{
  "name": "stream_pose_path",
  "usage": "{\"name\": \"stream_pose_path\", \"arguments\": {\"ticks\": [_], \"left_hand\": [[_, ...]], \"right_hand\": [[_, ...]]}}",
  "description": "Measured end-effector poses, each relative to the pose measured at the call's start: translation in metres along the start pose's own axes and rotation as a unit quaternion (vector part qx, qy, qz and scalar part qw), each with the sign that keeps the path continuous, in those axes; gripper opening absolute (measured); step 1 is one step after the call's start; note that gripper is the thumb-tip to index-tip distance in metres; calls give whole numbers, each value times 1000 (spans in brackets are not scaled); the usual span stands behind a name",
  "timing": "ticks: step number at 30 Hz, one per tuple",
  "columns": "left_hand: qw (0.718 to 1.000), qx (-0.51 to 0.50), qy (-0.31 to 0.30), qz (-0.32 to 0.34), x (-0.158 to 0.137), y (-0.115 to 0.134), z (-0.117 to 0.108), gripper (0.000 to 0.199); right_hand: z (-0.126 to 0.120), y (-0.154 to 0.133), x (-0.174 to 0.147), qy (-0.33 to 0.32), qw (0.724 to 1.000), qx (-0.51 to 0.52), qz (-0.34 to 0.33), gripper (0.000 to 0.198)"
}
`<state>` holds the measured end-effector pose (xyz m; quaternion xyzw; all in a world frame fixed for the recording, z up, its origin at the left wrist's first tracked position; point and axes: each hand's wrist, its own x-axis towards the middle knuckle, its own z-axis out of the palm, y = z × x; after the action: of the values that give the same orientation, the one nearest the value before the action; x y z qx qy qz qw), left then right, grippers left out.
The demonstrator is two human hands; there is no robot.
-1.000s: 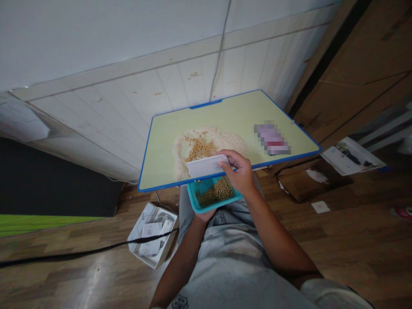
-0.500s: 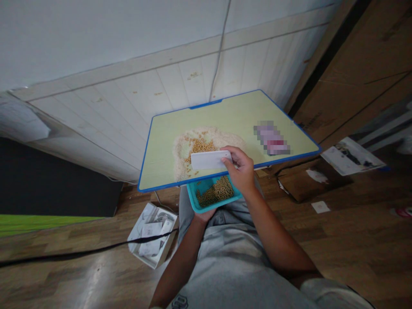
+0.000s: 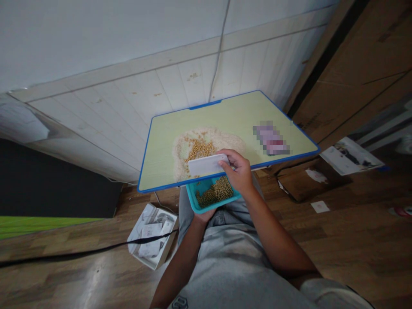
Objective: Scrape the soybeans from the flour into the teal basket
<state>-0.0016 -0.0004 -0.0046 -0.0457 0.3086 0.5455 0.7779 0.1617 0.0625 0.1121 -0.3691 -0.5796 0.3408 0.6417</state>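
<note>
Pinched in my right hand (image 3: 238,171) is a flat white scraper (image 3: 204,165), on edge over the near side of the table. Just beyond it lies a heap of soybeans (image 3: 201,149), ringed by pale rice-like grains (image 3: 227,140). My left hand (image 3: 205,214) supports a turquoise tray (image 3: 200,209) from below, under the table's front edge; most of its fingers are hidden beneath the tray. More soybeans (image 3: 220,191) fill much of the tray, mainly on its right side.
The small light-green table (image 3: 164,141) has a blue rim and stands against a white panelled wall (image 3: 128,98). A blurred-out pinkish item (image 3: 272,139) lies at its right. An open white box (image 3: 154,236) is on the floor at left; cardboard boxes (image 3: 357,86) stand at right.
My right hand has drawn the scraper slightly toward me and to the left, nearer the table's front edge. More of the soybean heap shows behind it. The tray stays in place.
</note>
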Motion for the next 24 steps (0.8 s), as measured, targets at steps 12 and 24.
{"name": "stream_pose_path", "arguments": {"ticks": [12,24], "left_hand": [[995,95,-13,38,-7,1,4,67],[991,124,25,41,-8,1,2,67]], "right_hand": [[-2,1,1,-13,1000,6,8,24],[5,-7,-3,-30,999,12,19,24]]}}
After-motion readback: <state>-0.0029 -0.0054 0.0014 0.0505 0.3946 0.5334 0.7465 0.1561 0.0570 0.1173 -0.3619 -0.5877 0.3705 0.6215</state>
